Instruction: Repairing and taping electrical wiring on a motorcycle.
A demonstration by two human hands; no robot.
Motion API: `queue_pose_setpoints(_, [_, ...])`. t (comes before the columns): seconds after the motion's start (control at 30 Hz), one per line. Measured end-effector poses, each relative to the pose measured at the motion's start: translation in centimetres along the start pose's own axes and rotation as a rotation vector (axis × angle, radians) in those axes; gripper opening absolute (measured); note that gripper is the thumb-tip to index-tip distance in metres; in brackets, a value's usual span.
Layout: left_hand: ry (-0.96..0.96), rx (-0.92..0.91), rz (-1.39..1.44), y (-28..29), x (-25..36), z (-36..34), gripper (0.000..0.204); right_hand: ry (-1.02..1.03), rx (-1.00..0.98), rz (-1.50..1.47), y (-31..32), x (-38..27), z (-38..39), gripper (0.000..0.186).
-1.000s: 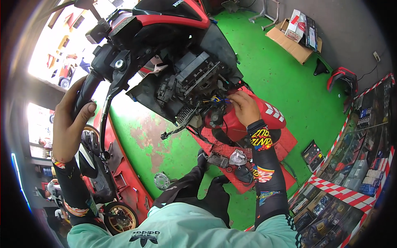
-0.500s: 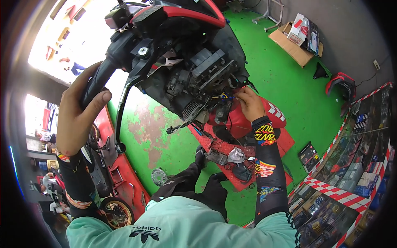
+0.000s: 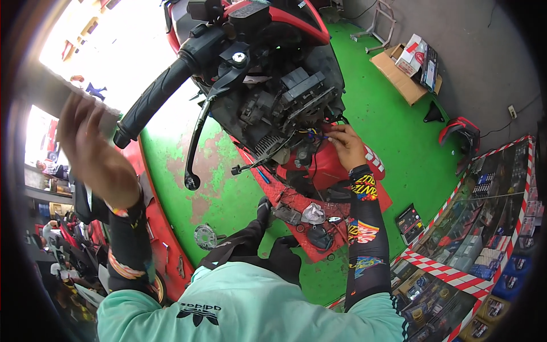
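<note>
A partly stripped motorcycle stands before me, its handlebar grip (image 3: 159,100) and black lever (image 3: 199,145) on the left. My left hand (image 3: 99,151) is off the grip, in the air to its left; it is blurred, but the fingers look stretched out and nothing shows in them. With fingertips pinched together, my right hand (image 3: 346,145) holds thin coloured wires (image 3: 311,133) beside the exposed black components (image 3: 302,88). Its fingers partly hide where the wires run. Just below that hand is a red body panel (image 3: 330,166).
A red stand (image 3: 290,205) under the motorcycle carries a crumpled cloth (image 3: 313,214) and loose parts. On the green floor lies a metal disc (image 3: 206,236). To the right are a glass display case (image 3: 450,256) with striped edging and an open cardboard box (image 3: 396,74).
My left hand has let go of the handlebar grip and moved away to the left. The motorcycle's front appears shifted right in view. My right hand stays at the wires.
</note>
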State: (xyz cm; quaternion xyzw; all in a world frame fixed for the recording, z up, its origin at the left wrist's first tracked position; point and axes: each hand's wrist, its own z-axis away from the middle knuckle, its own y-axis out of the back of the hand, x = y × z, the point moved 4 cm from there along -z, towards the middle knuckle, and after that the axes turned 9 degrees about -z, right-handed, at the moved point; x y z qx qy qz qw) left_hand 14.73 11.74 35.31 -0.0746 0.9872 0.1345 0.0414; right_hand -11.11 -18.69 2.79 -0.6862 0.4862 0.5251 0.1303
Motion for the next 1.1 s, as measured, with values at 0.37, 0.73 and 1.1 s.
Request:
queue_pose_setpoints(0.37, [0.639,-1.170,0.699,-12.2,16.1,16.6,0.019,-0.079,0.097,-0.052,-1.2,-0.1,1.9,0.016])
queue_pose_setpoints(0.73, [0.395,-1.141,0.175,-23.2,16.6,20.7,0.027,-0.122,0.151,-0.094,-1.8,-0.9,1.5,0.014])
queue_pose_setpoints(1.1, [0.563,-0.975,0.345,-23.1,17.1,21.2,0.024,-0.054,0.175,-0.091,-1.5,-1.9,1.8,0.019])
